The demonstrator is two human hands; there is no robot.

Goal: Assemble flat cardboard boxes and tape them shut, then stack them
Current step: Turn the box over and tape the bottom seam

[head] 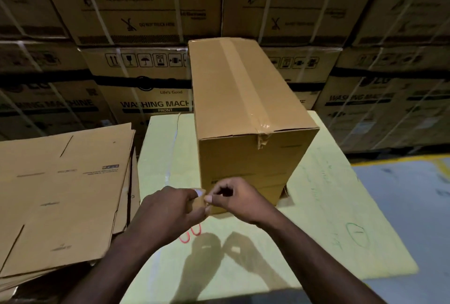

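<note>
1. Printed washing machine cartons are standing stacked as a wall across the back.
2. White straps are running over them.
3. A pale yellow-green work surface is lying in front.
4. Grey floor is showing at right, a yellow line bordering it.
5. Dim light is falling.

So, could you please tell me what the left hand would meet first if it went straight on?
Most likely the box: the left hand, pinching tape with the right hand, points at its near lower corner; depth is unclear.
</note>
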